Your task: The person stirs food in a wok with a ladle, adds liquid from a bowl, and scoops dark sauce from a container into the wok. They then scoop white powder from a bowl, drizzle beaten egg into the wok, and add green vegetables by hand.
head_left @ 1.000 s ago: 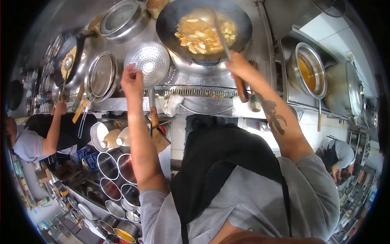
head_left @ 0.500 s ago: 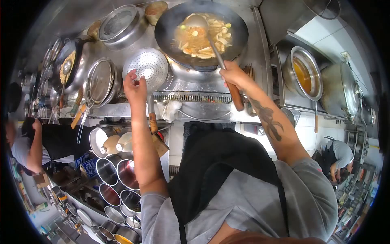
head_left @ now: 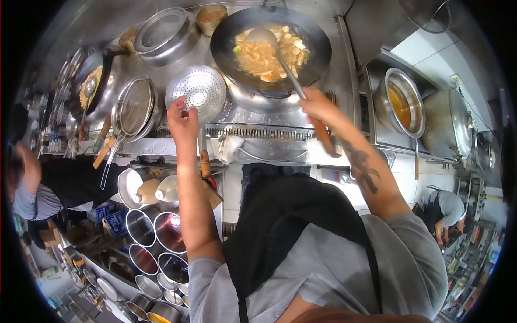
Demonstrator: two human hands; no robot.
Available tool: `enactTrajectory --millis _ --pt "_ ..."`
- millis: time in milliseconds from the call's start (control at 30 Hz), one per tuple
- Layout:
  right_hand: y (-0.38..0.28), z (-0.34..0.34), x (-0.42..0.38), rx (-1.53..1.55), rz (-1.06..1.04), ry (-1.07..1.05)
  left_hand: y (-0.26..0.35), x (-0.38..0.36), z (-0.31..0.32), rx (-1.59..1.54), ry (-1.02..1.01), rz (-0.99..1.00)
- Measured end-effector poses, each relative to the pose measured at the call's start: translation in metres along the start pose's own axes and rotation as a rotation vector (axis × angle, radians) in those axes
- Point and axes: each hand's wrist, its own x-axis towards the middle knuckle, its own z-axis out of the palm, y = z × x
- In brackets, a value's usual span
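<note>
My right hand (head_left: 319,104) is wrapped round the handle of a long ladle (head_left: 291,74), its wooden end sticking out below my fist. The ladle's bowl rests among sliced pale food in brown sauce (head_left: 259,60), inside a large black wok (head_left: 225,56) on the stove. Faint steam rises there. Fingers loosely curled and apart, my left hand (head_left: 184,123) hovers with nothing in it, overlapping the left edge of a perforated skimmer (head_left: 202,86). The skimmer lies left of the wok, its wooden handle pointing toward me.
Round strainers (head_left: 132,110) and a lidded pot (head_left: 164,35) stand left. A second wok (head_left: 100,67) sits farther left. At right are a metal pan of amber liquid (head_left: 399,105) and a large pot (head_left: 449,124). Sauce containers (head_left: 141,227) stand lower left. Co-workers are at both sides.
The ladle and my right hand have shifted slightly right and down, and the food in the wok has been stirred about. My left hand stays beside the skimmer. The left co-worker's arm has moved.
</note>
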Motion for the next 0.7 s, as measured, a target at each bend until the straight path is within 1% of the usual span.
enactTrajectory --millis 67,100,133,200,267,300,400,500,533,600,667,700 --pt "-0.022 -0.024 -0.024 0.234 0.170 -0.042 -0.004 -0.001 -0.005 -0.002 0.007 -0.014" --pt "-0.025 -0.042 -0.032 0.250 0.211 -0.073 -0.012 -0.001 -0.007 -0.018 0.006 -0.023" --pt "-0.021 -0.056 -0.031 0.180 0.281 -0.046 -0.021 -0.001 -0.008 -0.036 0.008 -0.029" --pt "-0.022 -0.063 -0.025 -0.181 0.266 0.057 -0.031 0.000 -0.007 -0.065 -0.003 -0.052" --pt "0.004 -0.037 0.006 -0.561 0.190 0.309 -0.029 -0.003 0.001 -0.091 -0.043 -0.086" --pt "0.012 -0.021 0.019 -0.749 0.150 0.435 -0.027 -0.004 0.006 -0.068 -0.061 -0.063" --pt "-0.001 0.022 0.014 -0.428 0.140 0.238 -0.024 -0.005 0.016 -0.018 -0.113 -0.020" --pt "-0.004 -0.006 -0.004 -0.239 0.075 0.100 -0.027 -0.003 0.017 -0.033 -0.117 -0.032" --pt "-0.031 -0.012 -0.017 -0.330 0.150 0.091 -0.027 -0.002 0.015 -0.044 -0.117 -0.032" --pt "-0.076 -0.015 -0.053 -0.605 0.064 0.094 -0.027 -0.001 0.012 -0.056 -0.116 -0.030" --pt "-0.068 -0.027 -0.068 -0.999 -0.103 0.332 -0.027 0.000 0.010 -0.055 -0.116 -0.032" --pt "-0.069 -0.033 -0.080 -0.985 -0.135 0.383 -0.027 0.000 0.010 -0.074 -0.107 -0.024"
